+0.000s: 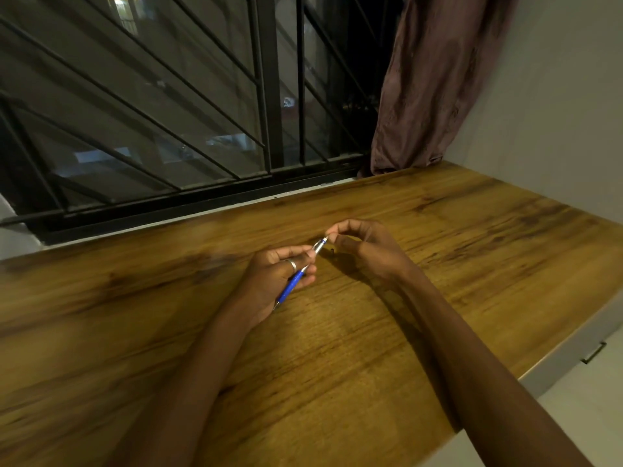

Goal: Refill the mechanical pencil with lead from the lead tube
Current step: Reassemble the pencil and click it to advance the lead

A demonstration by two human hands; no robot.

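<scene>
We look down on a wooden desk that fills the near half of the view, with a barred window along its far edge and a curtain hanging at the far right. The 2 hands meet over the middle of the desk. The left hand, with 1 ring on it, has its fingers curled round the mechanical pencil at the blue barrel, so the pencil slants from near left up to far right. The right hand pinches the pencil's silver far end between thumb and forefinger. Whether a lead or a cap also sits in that pinch is too fine for us to tell. A small dark object lies on the desk just beneath that end, and we cannot name it. We see no lead tube plainly. We judge the step in hand to be work at the pencil's far end, opening it or feeding lead in. To do it well we would keep the left grip firm and still, hold the pencil tilted with the open end up, move only the right fingertips, and push straight along the barrel, since sideways force would likely snap a lead.
</scene>
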